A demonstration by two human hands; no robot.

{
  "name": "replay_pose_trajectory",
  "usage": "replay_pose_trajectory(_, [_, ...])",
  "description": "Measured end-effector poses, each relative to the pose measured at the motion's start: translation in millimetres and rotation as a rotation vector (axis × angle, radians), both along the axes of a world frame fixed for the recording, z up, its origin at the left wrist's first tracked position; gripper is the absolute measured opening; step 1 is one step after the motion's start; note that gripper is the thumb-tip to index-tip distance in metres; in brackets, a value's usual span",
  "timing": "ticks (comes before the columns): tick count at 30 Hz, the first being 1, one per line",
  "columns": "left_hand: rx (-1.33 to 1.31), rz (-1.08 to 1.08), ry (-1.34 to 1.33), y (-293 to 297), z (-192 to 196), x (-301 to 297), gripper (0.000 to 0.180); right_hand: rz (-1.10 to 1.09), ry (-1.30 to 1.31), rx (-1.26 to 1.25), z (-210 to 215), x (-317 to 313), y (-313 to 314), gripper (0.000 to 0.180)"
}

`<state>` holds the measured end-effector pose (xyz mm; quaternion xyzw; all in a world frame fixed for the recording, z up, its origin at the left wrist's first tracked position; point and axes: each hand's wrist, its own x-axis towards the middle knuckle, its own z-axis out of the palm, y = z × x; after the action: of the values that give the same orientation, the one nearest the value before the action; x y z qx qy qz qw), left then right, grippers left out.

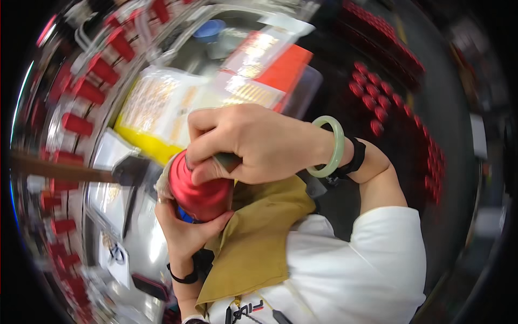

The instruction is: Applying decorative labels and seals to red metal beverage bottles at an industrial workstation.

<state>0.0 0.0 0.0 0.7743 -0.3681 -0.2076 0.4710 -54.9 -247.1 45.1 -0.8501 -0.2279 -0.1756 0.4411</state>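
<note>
A shiny red cylinder (pixel 198 189) with a rounded, stepped body is held in front of my chest. My left hand (pixel 186 232) wraps round its lower side, thumb toward me. My right hand (pixel 243 141) is over its upper end, with the fingers curled and pressed against the top. Something small and dark green (pixel 229 160) shows between the right thumb and fingers; its kind is unclear. Whitish material (pixel 163 184) lies along the cylinder's left side, and a bit of blue (pixel 184 215) shows below it.
Sheets of small gold stickers (pixel 162 102) lie on the metal worktable beside a red sheet (pixel 291 67) and a blue bowl (pixel 209 29). A brown bar (pixel 62 170) reaches in from the left. Rows of red pieces (pixel 89 90) line the left; more red-topped pieces (pixel 372 92) stand right. A phone (pixel 150 287) lies near.
</note>
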Motion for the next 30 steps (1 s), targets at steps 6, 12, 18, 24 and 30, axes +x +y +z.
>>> replay_pose_trajectory(6, [-0.258,-0.100,-0.198,-63,2,6,0.104,-0.702,0.224,0.126,-66,-131,-56,0.015])
replay_pose_trajectory(12, [-0.337,0.056,-0.069,-85,-25,7,0.062,-1.331,0.529,-0.075,-196,-248,-156,0.012])
replay_pose_trajectory(18, [-0.226,0.404,-0.182,-50,-33,15,0.050,-1.667,0.665,-0.452,-332,-261,-297,0.015])
replay_pose_trajectory(24, [-0.162,0.652,-0.212,-6,-23,1,0.049,-1.257,0.916,-1.016,-357,-254,-360,0.016])
replay_pose_trajectory(30, [-0.314,0.858,-0.167,51,-36,13,0.048,-1.533,1.116,-0.419,-348,-267,-416,0.024])
